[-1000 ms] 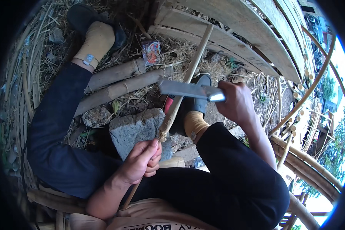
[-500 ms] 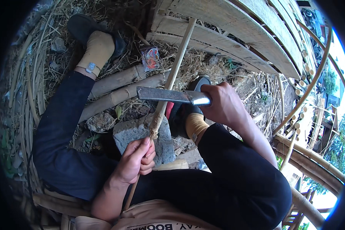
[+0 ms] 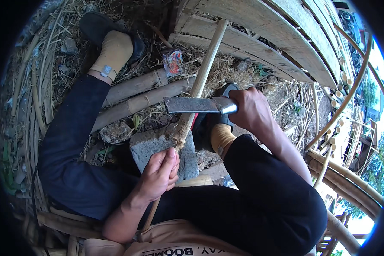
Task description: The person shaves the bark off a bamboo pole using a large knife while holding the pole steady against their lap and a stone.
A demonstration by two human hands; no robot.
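Observation:
My left hand (image 3: 160,174) is closed round the thin lower part of a bamboo stick (image 3: 205,66). Its thicker length slants up and away to the right, with a rough, frayed knot just above my fist. My right hand (image 3: 252,110) grips the handle of a machete (image 3: 190,105), its straight, blunt-ended blade pointing left across the stick. Whether the edge touches the bamboo I cannot tell. Beneath the stick, between my feet, lies a grey stone block (image 3: 151,147). The stick's far end reaches the wooden slats, and its near end runs down toward my lap.
A slatted wooden panel (image 3: 260,53) stands ahead. Two bamboo poles (image 3: 132,109) lie beside the block, near a coloured wrapper (image 3: 173,62) on straw. My left shoe (image 3: 94,27) rests far left. More cut bamboo (image 3: 341,123) is stacked at right.
The whole view has shifted slightly. The machete still lies across the stick, its blade tilted a little differently. Both hands keep their grips.

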